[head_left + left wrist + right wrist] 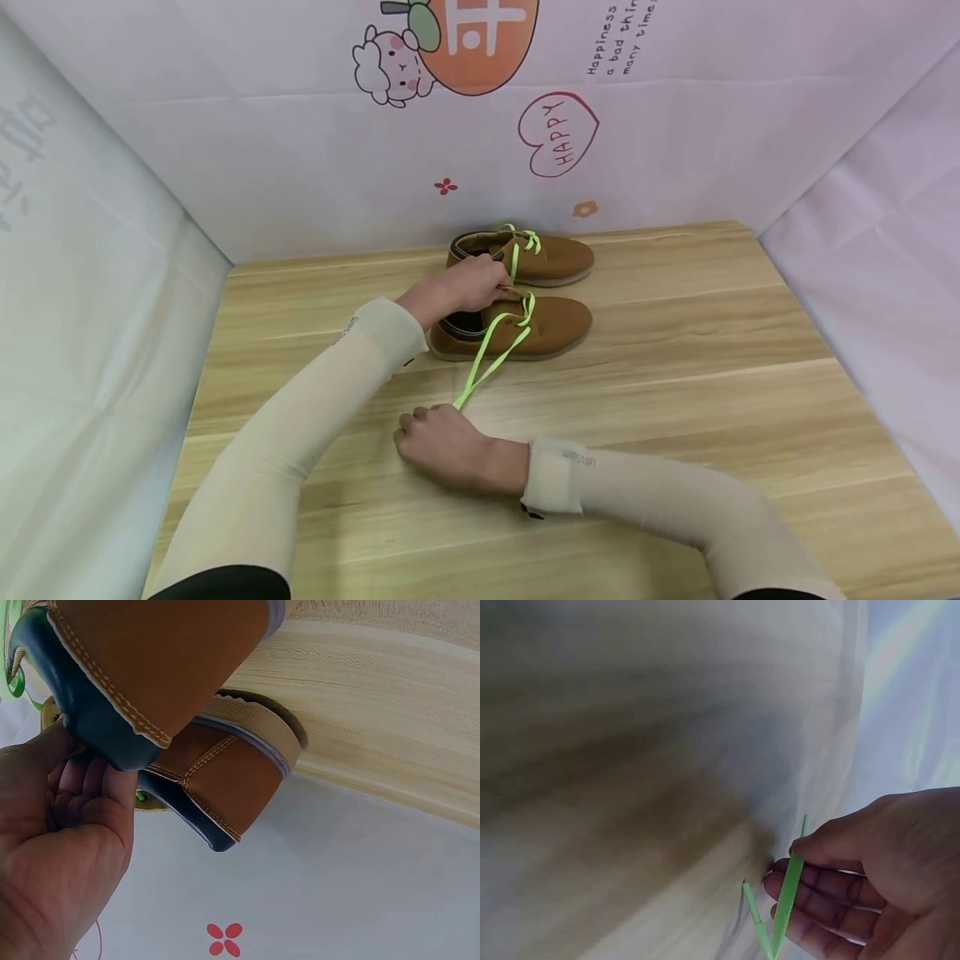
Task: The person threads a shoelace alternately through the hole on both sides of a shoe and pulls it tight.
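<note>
Two brown shoes lie side by side, toes to the right: a near shoe (562, 323) and a far shoe (566, 260). My left hand (476, 285) reaches over the near shoe's opening and pinches its tongue (513, 294) between thumb and fingers. In the left wrist view that hand (67, 825) is beside the dark collar (82, 697). Closer to me, my right hand (442, 446) pinches a bright green shoelace (487, 354), stretched in two strands from the near shoe's eyelets. The right wrist view shows the lace (786, 904) between thumb and fingertips.
The shoes stand on a wood-grain table (712, 375) near its back edge. A white printed cloth (315, 167) rises right behind the far shoe, with white cloth on both sides too. More green lace (532, 242) is looped on the far shoe.
</note>
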`<state>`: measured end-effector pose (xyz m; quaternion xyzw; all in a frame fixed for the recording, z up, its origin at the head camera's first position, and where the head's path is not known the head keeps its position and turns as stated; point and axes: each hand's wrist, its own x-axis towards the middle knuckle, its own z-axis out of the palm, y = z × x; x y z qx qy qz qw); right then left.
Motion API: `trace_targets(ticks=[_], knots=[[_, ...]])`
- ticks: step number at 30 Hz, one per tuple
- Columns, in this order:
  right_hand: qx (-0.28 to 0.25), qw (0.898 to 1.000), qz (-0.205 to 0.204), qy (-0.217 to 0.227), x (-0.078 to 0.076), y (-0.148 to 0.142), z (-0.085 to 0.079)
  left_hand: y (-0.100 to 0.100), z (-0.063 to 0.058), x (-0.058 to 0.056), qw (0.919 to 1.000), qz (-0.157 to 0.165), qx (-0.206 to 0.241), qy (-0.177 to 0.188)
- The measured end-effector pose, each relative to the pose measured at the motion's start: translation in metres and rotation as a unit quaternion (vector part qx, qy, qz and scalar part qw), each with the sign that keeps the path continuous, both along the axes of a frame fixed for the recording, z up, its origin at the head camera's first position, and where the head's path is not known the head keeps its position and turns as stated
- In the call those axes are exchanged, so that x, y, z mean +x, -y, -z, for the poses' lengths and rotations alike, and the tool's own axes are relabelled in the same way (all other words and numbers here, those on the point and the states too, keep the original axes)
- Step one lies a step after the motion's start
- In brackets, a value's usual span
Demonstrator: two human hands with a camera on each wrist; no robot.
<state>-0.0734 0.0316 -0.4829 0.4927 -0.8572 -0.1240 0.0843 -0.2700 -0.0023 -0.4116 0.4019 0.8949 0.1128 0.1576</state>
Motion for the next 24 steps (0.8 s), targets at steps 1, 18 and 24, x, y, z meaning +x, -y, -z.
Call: trace_targets(ticks=[1, 18, 24], knots=[[0.001, 1.0, -0.008, -0.003, 0.003, -0.003, 0.0, 0.0, 0.0, 0.0, 1.0, -0.001, 0.0, 0.0], [-0.129, 0.986, -0.092, 0.045, 0.036, -0.096, 0.01, -0.001, -0.001, 0.0, 0.9999, -0.002, -0.004, 0.011], [-0.148, 0.982, -0.095, 0.068, 0.038, -0.113, 0.016, -0.001, 0.0, -0.001, 0.9999, -0.006, -0.005, 0.013]])
